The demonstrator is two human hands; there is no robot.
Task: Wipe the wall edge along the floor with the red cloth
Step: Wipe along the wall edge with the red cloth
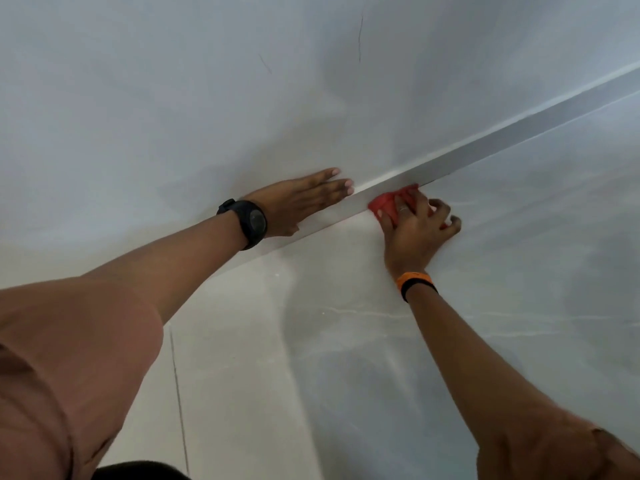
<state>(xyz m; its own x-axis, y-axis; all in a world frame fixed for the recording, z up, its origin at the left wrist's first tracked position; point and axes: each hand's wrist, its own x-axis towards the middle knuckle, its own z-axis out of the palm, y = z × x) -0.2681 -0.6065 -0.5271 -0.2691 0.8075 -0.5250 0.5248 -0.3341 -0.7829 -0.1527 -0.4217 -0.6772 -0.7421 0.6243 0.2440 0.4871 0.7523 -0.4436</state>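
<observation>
A grey skirting strip, the wall edge (485,147), runs diagonally from lower left to upper right where the white wall (207,81) meets the floor. My right hand (415,230) grips a bunched red cloth (384,204) and presses it against the strip's lower side at the floor line. My left hand (301,202), with a black watch on the wrist, lies flat on the wall just above the strip, fingers together and pointing right. Most of the cloth is hidden under my right fingers.
Pale marbled floor tiles (346,341) fill the lower half, with a grout line at lower left. Thin dark marks show high on the wall. My brown-sleeved left upper arm fills the bottom left corner.
</observation>
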